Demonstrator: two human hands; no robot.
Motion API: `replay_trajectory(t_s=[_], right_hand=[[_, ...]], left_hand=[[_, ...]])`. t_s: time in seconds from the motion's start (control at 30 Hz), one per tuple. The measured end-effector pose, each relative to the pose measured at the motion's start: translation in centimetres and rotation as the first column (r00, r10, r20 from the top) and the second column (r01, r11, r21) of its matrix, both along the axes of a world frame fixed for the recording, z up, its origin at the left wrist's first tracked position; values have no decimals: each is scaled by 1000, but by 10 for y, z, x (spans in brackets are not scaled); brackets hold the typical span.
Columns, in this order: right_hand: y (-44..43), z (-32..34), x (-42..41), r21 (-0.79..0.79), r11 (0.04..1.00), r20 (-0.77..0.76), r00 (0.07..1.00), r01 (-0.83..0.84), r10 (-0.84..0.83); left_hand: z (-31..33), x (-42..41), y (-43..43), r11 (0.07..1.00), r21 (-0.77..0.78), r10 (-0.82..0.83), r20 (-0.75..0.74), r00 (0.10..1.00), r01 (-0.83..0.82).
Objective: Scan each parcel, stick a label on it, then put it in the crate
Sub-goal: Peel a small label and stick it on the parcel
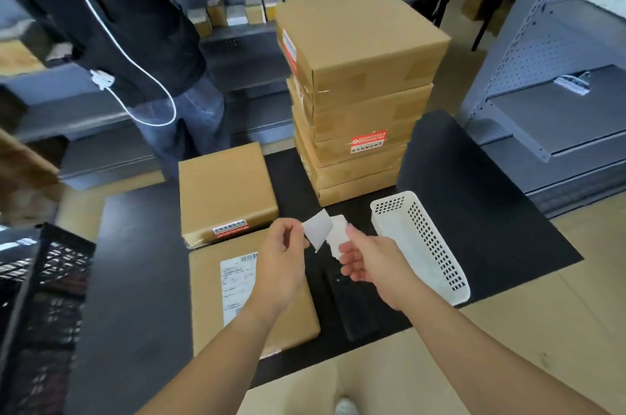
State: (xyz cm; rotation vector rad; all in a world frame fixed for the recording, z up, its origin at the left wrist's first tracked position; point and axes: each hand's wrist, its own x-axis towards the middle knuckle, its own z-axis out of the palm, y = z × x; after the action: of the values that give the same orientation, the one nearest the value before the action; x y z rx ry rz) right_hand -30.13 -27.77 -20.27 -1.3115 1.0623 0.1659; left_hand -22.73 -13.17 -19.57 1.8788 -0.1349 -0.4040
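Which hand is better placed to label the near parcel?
Probably left: the left hand pinches a white piece right above the near parcel; the right hand, pinching another paper, is off its edge.

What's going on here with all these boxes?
A person is labelling parcels. Their left hand and right hand each pinch a piece of white paper above the table, apparently peeling a label off its backing. A flat parcel lies just below, more boxes are stacked behind, and the black crate sits at the left.

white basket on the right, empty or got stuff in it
Empty: the white basket shows only its own perforated walls and floor, nothing inside.
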Motion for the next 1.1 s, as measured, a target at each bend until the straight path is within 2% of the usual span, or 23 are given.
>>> replay_trajectory(t_s=[0.1,0.2,0.33,0.5,0.7,0.83,1.0,1.1], right_hand=[[23,18,22,205,979,63,998,7,-20],[38,24,35,294,956,108,994,-11,-22],[55,23,46,248,963,117,990,-102,75],[69,17,47,46,972,109,968,-232,226],[78,6,33,11,966,105,961,-259,257],[79,-7,21,4,971,121,964,-238,236],[75,-17,7,-20,973,139,963,-230,231],[74,-20,3,-59,973,133,964,-225,231]], left_hand=[[13,10,35,998,-19,-66,54,996,67],[22,15,70,983,38,-183,119,976,180],[17,14,101,960,118,-266,94,959,255],[8,2,121,941,157,-317,91,944,301],[-7,-11,127,992,19,-124,-112,986,126],[-20,-21,120,994,105,51,-182,982,-32],[-25,-19,115,993,73,108,-304,946,-90],[-26,-16,113,994,95,84,-310,947,-57]])
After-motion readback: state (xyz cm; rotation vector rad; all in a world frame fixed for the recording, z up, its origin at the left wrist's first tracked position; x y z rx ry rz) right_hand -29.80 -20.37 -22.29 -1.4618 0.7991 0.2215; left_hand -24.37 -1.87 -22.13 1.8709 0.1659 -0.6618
